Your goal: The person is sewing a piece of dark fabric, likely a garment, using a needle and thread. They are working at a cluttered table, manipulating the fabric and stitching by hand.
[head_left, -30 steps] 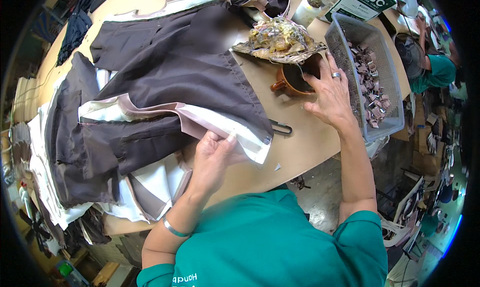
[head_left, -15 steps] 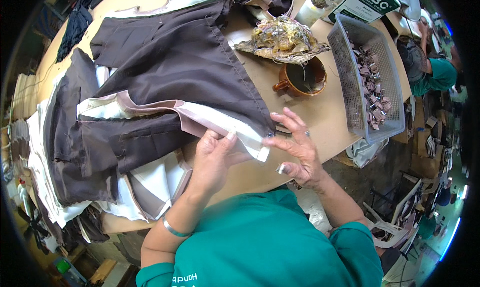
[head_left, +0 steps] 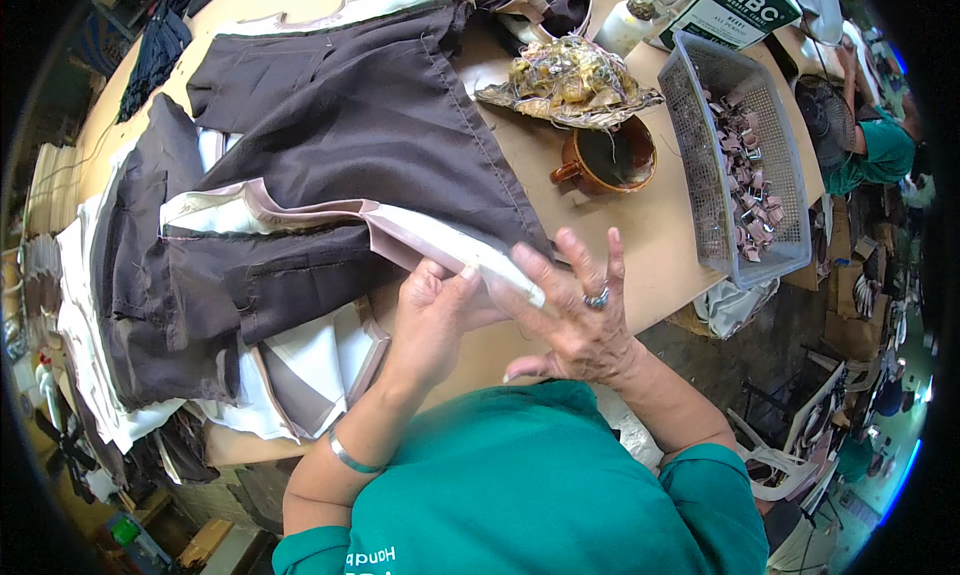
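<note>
A long strip (head_left: 425, 239) with a white face and pink folded edges runs along a dark brown cloth lining (head_left: 350, 125), apparently part of one sewn piece. My left hand (head_left: 428, 320) pinches the strip near its right end, thumb on top. At that end, my right hand (head_left: 585, 325) has its fingers spread, with a ring on one. Its fingers overlap the strip's tip, and whether they touch it I cannot tell. The dark lining spreads over the table beyond both hands.
Beyond my right hand stand a brown mug (head_left: 570, 165) of dark liquid and a glue-crusted lump (head_left: 580, 80). A grey plastic basket (head_left: 685, 145) holds many small pink tabs. A white bottle (head_left: 625, 25) and green-and-white tin (head_left: 735, 10) stand behind. White panels (head_left: 310, 370) lie at left. Another person (head_left: 885, 150) is far right.
My right hand has moved left over the strip's end, turning with its fingers fanned upward. My left hand keeps its pinch and has barely shifted.
</note>
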Action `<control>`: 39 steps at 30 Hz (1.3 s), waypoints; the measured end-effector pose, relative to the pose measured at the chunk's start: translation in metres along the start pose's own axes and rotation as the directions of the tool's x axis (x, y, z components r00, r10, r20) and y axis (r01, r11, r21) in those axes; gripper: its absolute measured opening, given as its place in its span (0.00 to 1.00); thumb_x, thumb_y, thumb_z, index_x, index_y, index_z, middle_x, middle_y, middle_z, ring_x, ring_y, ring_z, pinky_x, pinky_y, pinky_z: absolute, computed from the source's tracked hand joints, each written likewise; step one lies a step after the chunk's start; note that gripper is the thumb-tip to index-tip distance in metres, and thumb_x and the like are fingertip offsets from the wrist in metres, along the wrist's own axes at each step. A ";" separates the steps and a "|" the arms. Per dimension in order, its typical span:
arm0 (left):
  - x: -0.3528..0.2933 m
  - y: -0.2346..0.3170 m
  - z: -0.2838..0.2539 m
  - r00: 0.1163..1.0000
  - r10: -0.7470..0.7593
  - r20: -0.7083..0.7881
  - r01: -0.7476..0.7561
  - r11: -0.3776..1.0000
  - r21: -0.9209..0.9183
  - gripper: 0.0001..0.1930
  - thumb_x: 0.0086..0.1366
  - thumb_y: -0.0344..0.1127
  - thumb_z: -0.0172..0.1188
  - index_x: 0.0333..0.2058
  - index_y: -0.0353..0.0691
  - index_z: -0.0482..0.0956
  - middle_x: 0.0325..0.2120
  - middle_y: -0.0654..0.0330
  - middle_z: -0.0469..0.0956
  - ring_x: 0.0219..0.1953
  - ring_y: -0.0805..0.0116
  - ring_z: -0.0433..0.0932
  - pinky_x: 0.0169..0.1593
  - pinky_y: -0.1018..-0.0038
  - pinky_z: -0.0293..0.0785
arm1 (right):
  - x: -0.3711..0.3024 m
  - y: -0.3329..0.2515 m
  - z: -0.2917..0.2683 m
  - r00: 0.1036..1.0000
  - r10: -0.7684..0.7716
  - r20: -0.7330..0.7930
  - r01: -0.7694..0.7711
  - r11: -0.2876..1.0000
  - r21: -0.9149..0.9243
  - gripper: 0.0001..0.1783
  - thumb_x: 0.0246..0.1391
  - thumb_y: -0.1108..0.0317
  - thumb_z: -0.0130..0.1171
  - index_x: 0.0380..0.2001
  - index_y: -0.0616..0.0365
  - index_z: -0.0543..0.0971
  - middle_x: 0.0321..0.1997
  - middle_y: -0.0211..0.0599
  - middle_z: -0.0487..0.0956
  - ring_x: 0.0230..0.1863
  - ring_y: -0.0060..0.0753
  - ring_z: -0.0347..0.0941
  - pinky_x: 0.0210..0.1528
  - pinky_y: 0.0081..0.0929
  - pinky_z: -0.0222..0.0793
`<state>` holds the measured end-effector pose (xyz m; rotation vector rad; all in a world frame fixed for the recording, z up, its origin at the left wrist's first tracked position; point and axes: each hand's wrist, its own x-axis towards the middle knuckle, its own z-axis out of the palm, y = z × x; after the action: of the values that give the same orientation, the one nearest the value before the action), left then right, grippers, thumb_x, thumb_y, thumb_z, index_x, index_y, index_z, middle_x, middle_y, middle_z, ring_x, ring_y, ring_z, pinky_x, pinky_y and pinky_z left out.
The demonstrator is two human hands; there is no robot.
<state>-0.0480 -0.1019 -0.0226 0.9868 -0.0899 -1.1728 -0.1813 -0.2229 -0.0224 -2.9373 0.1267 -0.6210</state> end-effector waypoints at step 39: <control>-0.025 0.080 -0.016 0.826 0.353 0.440 -0.545 0.297 0.784 0.28 0.50 0.35 0.62 0.50 0.40 0.65 0.48 0.57 0.69 0.54 0.61 0.64 0.54 0.64 0.60 | 0.039 0.001 -0.005 0.875 0.403 -0.268 0.004 0.547 0.837 0.33 0.42 0.80 0.57 0.54 0.64 0.57 0.34 0.38 0.70 0.42 0.36 0.70 0.60 0.46 0.53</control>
<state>0.0076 -0.0699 0.0329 1.6356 -1.2183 -0.5893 -0.1478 -0.2288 -0.0025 -1.7920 0.1678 -0.9639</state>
